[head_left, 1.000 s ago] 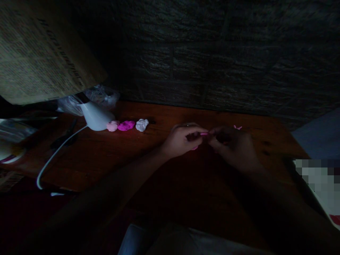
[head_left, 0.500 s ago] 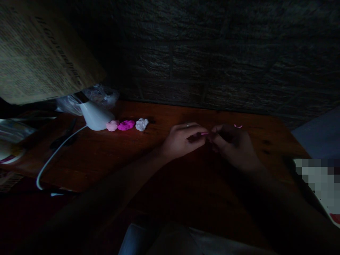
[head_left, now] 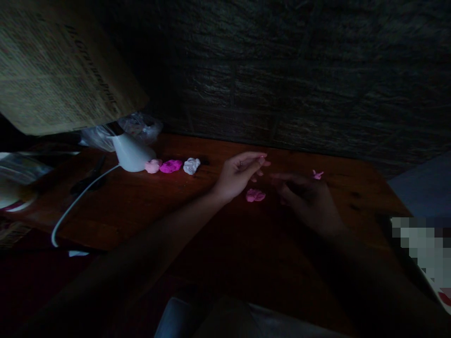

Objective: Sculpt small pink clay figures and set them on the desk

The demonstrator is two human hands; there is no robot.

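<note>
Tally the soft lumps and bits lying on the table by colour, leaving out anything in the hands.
Pink: 3 (pale pink lump, mid-pink lump, small pink piece)
Magenta: 1 (magenta lump)
White: 1 (white lump)
Total: 5

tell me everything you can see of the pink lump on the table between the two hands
The pink lump is small and irregular, wider than it is tall in the picture, with rounded bulges and an uneven, creased surface. It looks like soft modelling clay. It rests on the wooden table, below the fingers of the left hand in the picture and to the left of the right hand. Neither hand appears to touch it. The dim light hides finer detail.
</note>
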